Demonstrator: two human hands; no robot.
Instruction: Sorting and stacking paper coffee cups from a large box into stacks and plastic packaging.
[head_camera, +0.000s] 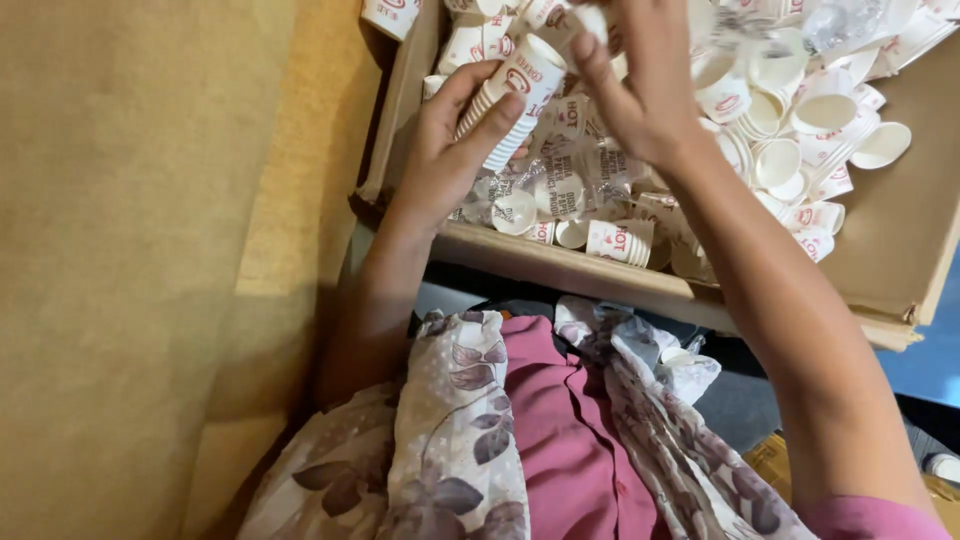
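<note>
Over the cardboard box (560, 262), the left hand (450, 150) clenched a stack of paper cups (508, 105) — light, crushable, probably best gripped mid-stack — while the right hand (640, 90) pinched its top cup.

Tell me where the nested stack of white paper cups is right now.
In the head view, the nested stack of white paper cups sits upper centre, gripped in the left hand, above the open cardboard box of loose cups, with the right hand just beside it.
</note>
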